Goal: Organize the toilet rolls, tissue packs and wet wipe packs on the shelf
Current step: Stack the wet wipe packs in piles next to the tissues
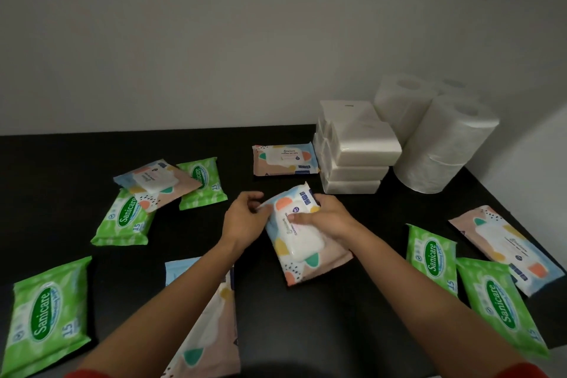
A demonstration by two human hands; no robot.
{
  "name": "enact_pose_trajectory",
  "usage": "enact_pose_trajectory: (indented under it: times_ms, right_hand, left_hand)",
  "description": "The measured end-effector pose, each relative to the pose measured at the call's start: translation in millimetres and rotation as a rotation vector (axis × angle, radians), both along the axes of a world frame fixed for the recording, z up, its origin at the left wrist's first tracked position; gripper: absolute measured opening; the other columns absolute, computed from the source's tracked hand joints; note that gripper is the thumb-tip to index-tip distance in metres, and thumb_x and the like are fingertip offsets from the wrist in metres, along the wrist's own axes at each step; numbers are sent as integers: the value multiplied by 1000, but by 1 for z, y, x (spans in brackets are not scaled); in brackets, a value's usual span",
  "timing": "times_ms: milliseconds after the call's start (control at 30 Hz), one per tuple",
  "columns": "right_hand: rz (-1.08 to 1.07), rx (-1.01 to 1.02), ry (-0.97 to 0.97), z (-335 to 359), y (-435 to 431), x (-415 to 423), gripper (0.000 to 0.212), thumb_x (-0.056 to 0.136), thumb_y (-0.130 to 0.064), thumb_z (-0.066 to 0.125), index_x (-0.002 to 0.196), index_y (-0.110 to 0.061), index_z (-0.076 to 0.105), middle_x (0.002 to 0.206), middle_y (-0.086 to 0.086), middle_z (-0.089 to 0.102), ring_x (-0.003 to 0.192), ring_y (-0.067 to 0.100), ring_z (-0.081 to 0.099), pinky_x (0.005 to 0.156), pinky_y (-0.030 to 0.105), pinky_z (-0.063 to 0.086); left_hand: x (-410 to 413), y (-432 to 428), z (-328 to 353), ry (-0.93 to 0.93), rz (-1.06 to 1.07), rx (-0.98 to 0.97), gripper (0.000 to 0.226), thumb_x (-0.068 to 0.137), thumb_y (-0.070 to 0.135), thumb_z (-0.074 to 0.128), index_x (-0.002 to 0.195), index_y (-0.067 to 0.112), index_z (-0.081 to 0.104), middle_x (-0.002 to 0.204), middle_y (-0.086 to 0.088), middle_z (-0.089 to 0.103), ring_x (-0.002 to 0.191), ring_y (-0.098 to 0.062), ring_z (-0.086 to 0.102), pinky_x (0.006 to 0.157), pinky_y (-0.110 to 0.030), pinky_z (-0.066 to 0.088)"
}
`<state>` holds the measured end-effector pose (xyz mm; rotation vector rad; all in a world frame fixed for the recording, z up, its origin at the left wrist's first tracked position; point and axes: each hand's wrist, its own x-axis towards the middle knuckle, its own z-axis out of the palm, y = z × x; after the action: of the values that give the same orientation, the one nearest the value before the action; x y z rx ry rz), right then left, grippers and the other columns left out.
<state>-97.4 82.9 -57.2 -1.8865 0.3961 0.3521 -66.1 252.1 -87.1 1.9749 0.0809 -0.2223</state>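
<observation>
Both your hands are on the same patterned wet wipe pack (302, 239) at the middle of the dark shelf (352, 322). Your left hand (245, 218) pinches its far left corner. Your right hand (325, 218) grips the far right edge, thumb laid across the top and fingers curled round the side. Its near end looks to be resting on the shelf.

The pack's long axis runs away from you, with the near end swung a little to your right. The matching pack (283, 159) lies further back and slightly left of your hands, just beside the stack of tissue packs (356, 156), and its long axis runs across you, left to right. The toilet rolls (441, 144) stand in the back right corner beyond the stack.

If this pack is meant to go on or beside its match, it probably needs about a quarter turn as you carry it forward. Your right hand, nearer the tissue stack, would be the likelier to knock it.
</observation>
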Motion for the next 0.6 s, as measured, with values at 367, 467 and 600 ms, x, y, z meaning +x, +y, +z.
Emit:
enact_pose_trajectory:
  times_ms: [367,467,600]
  right_hand:
    - [-419,626,-145,9,38,32,38,88,-11,64,124,-15,54,113,8,67,95,19,65,70,36,56]
    - [-490,775,-104,8,44,41,39,89,-9,63,126,-15,52,109,8,67,97,22,65,71,40,57]
    - [-460,788,-100,6,49,50,43,89,-8,62,129,-18,50,111,8,66,98,22,65,69,39,57]
  left_hand:
    - [8,30,5,480,51,-651,42,83,29,71,119,14,56,105,-8,69,93,-22,66,73,-35,54]
    - [12,25,10,496,84,-809,32,87,22,67,116,11,60,102,-8,70,91,-21,66,71,-34,54]
    - [28,20,12,465,104,-957,36,91,13,61,126,7,56,113,-15,69,96,-27,69,71,-37,60]
